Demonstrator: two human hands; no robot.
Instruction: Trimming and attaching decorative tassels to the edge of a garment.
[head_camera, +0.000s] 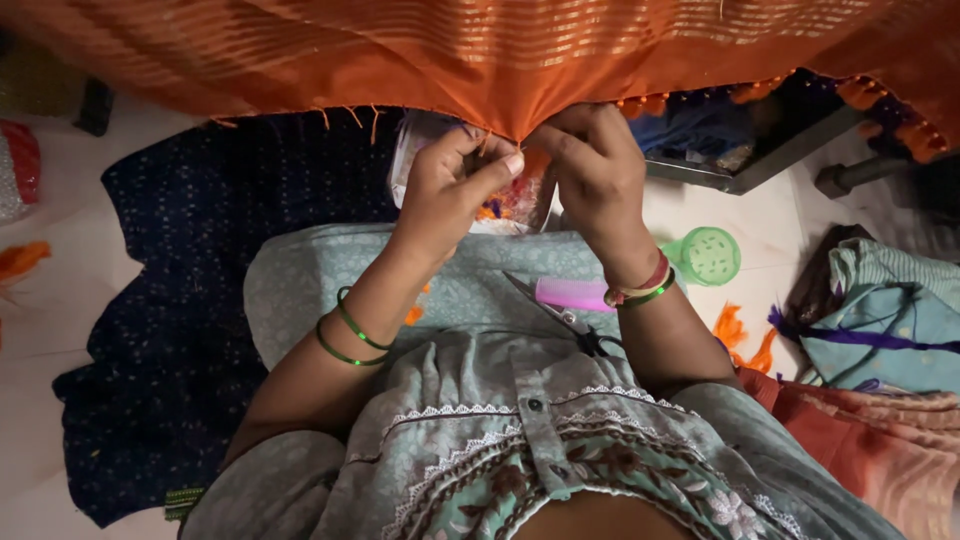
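Under the hanging cloth: both hands meet at the lower edge of the orange cloth (500, 60), which drapes across the top of the view with fine gold stripes.
Left hand (452, 185): fingers curled and pinched together on the cloth's edge, thumb pressed toward the fingertips, at the point where the hem dips lowest.
Right hand (590, 160): closed in a pinch on the same edge, just beside the left hand, knuckles up; what lies between the fingertips is too small to tell.
Fringe: short orange threads hang from the hem beside the left hand, and small orange tassels (880, 100) line the hem further right.
Wrists: green bangles (350, 335) on the left forearm; red, pale and green bangles on the right wrist.
Lap: scissors (565, 318) lie on the pale blue-green dress, with a pink comb (572, 294) just beside them, below the right wrist.
Behind the hands: a clear plastic bag (515, 205) with orange bits inside, partly hidden.
Floor: a dark blue dotted cloth (200, 300) spreads to the left; a green round lid (708, 255) sits to the right, near loose orange thread scraps (740, 335).
Right edge: folded cloths (880, 330) in blue-green and peach lie piled.
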